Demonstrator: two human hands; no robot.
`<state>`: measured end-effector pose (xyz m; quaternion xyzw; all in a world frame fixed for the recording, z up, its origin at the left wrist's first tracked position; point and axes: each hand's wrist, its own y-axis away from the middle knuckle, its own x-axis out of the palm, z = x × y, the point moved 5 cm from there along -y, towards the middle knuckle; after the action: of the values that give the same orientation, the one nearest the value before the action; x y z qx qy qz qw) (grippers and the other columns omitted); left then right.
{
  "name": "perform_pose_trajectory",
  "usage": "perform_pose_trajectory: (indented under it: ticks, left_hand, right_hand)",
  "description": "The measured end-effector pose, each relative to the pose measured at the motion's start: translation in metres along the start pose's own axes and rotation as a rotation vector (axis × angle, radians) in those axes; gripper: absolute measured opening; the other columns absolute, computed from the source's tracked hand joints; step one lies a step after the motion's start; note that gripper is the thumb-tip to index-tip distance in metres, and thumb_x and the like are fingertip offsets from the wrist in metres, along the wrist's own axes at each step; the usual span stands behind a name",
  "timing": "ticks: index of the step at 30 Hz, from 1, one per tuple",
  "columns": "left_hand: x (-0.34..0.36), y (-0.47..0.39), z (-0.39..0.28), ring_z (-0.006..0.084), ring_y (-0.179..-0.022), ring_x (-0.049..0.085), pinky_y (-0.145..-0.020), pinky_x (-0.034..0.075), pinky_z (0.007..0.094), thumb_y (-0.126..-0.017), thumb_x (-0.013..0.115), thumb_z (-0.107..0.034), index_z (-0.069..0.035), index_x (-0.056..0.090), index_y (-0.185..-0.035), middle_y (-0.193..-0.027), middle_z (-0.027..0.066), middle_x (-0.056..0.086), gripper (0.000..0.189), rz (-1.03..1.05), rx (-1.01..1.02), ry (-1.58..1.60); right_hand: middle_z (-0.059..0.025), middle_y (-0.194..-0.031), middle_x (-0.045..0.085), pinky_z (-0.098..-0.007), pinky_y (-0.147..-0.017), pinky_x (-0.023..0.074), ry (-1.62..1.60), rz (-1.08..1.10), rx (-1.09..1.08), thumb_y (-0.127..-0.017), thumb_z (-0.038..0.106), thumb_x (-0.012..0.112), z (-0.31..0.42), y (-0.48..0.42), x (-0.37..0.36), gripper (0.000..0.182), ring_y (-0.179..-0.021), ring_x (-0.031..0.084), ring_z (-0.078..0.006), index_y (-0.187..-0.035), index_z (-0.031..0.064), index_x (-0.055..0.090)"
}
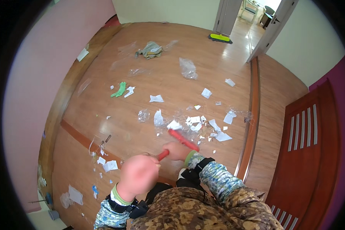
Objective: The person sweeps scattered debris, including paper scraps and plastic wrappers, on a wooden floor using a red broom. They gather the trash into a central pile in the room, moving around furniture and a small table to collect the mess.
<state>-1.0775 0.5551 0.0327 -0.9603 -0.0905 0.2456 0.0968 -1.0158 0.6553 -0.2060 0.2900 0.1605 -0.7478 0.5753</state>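
Both my hands are closed round the red handle (pixel 163 155) of a broom held before my body. My left hand (pixel 139 172) is nearer the camera, on the upper part; my right hand (pixel 175 151) grips lower down. The red broom head (pixel 183 140) lies at the floor beyond my right hand, angled across the wooden boards. Against its far side is a heap of torn white paper scraps (pixel 195 120) and clear plastic film. A larger white paper piece (pixel 223 136) lies right of the head. The broom's bristles are mostly hidden.
A green glove (pixel 120 89), crumpled cloth (pixel 151 50) and clear plastic bag (pixel 188 68) lie farther off. More paper (pixel 110 166) is scattered at left. A yellow-green broom head (pixel 220 37) stands by the open door (pixel 271 28). A raised floor strip (pixel 253 115) runs along the right.
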Motion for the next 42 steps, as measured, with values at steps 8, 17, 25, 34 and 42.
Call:
perform_pose_trajectory:
  ticks: [8,17,25,34,42]
  left_hand:
    - [0.041,-0.045,0.031,0.0245,-0.075,0.058,-0.068,0.047,0.0317,-0.071,0.062,0.001,-0.002,0.059,-0.086,-0.086,0.0122,0.06,0.016,0.065,0.16,0.149]
    - [0.08,-0.132,0.059,0.015,-0.089,0.055,-0.08,0.044,0.0306,-0.082,0.056,-0.006,0.0,0.058,-0.086,-0.09,0.0089,0.061,0.008,0.577,-0.105,0.661]
    - [0.2,-0.175,0.098,0.0095,-0.08,0.055,-0.075,0.044,0.0251,-0.088,0.054,-0.018,0.0,0.06,-0.087,-0.083,0.0037,0.061,0.019,0.95,-0.187,0.734]
    - [0.246,-0.219,0.113,0.0095,-0.071,0.054,-0.068,0.045,0.0248,-0.091,0.05,-0.023,0.0,0.059,-0.076,-0.072,0.0033,0.059,0.029,1.007,-0.325,0.66]
    - [0.209,-0.347,0.046,0.0097,-0.069,0.056,-0.064,0.044,0.025,-0.09,0.05,-0.019,0.0,0.057,-0.071,-0.074,0.0038,0.059,0.028,0.767,-0.245,0.539]
  right_hand:
    - [-0.0164,-0.075,0.058,-0.0443,-0.064,0.0449,0.124,-0.413,0.268,-0.068,0.009,0.058,-0.067,0.046,-0.074,0.007,-0.074,0.057,-0.0368,-0.075,0.008,0.057]
    - [-0.0163,-0.078,0.061,-0.0433,-0.066,0.0471,0.182,-0.455,0.691,-0.065,0.021,0.066,-0.073,0.102,-0.138,0.019,-0.076,0.06,-0.0349,-0.08,0.0097,0.06]
    - [-0.0182,-0.081,0.063,-0.044,-0.071,0.0473,0.032,-0.589,1.104,-0.067,0.026,0.067,-0.131,0.179,-0.093,0.027,-0.08,0.061,-0.0358,-0.086,0.0072,0.064]
    - [-0.0198,-0.088,0.062,-0.0399,-0.075,0.0464,-0.363,-0.777,1.106,-0.068,0.02,0.063,-0.211,0.184,-0.054,0.026,-0.086,0.06,-0.0338,-0.091,0.0077,0.062]
    - [-0.0127,-0.085,0.063,-0.0351,-0.072,0.046,-0.314,-0.866,0.541,-0.075,0.02,0.061,-0.235,0.081,-0.215,0.024,-0.083,0.061,-0.0271,-0.097,0.0105,0.061]
